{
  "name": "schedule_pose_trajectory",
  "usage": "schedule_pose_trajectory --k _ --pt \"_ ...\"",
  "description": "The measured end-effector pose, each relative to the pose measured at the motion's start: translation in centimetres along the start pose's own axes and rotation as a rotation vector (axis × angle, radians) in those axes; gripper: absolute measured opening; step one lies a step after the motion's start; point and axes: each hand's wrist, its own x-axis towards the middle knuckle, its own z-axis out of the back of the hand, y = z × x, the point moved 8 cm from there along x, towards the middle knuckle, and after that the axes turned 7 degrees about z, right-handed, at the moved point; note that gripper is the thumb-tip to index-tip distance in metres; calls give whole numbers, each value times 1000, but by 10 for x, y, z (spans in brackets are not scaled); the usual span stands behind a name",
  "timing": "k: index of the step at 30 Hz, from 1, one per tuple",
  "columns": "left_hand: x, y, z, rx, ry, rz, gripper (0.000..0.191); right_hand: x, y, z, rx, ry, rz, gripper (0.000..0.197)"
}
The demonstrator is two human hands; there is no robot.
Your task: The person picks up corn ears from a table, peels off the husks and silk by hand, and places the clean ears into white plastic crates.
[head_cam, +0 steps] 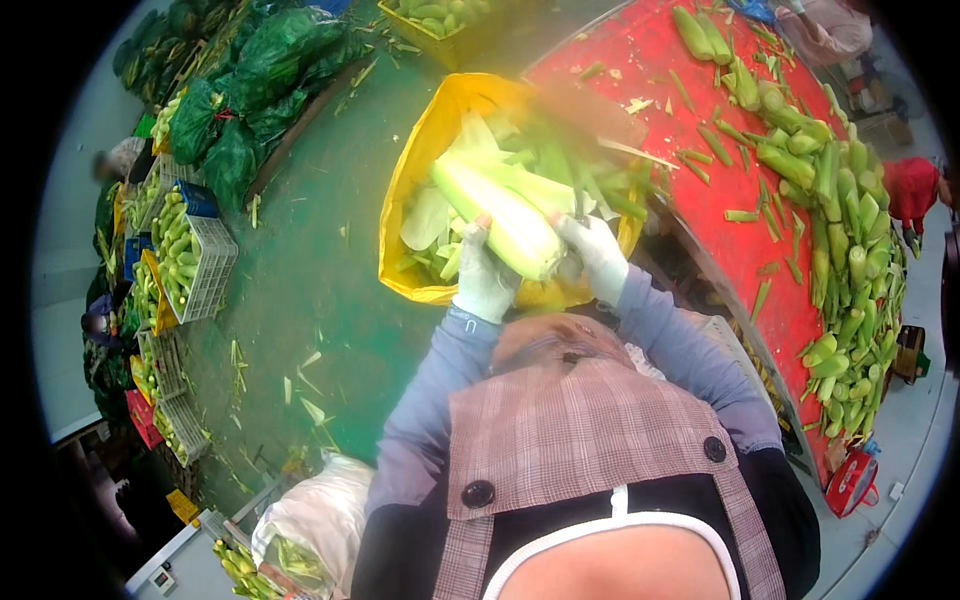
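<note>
A pale green ear of corn, still in inner husk, lies tilted between my two gloved hands. My left hand grips it from the left and below, thumb on its side. At the right of the ear, my right hand is closed around a small dark tool, perhaps a knife, with the thumb by the husk. Directly beneath the ear, a yellow lined bin holds loose green husk leaves. Haze on the lens blurs the bin's far right side.
To the right is a red tabletop with a long pile of corn ears and trimmings. Another yellow bin stands ahead. Left are green bags and corn crates. A white sack sits behind left. Other people are nearby.
</note>
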Motion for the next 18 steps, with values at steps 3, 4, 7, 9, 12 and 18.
schedule_pose_trajectory --k 3,4,7,9,12,18 --pt "-3 -7 -4 130 35 -32 58 -5 29 -1 -116 -105 22 37" --pt "-4 -9 -5 126 58 -10 56 -5 43 -7 -43 -35 152 34" --pt "6 -5 12 33 43 37 50 -2 51 -3 -655 -11 372 32" --pt "12 -4 18 -24 13 8 49 -4 56 -7 -855 1 381 31" --pt "9 -7 17 7 -59 -27 45 -5 41 -4 -386 107 215 48" --pt "9 -10 5 580 -78 -181 58 10 55 3 -643 -9 250 63"
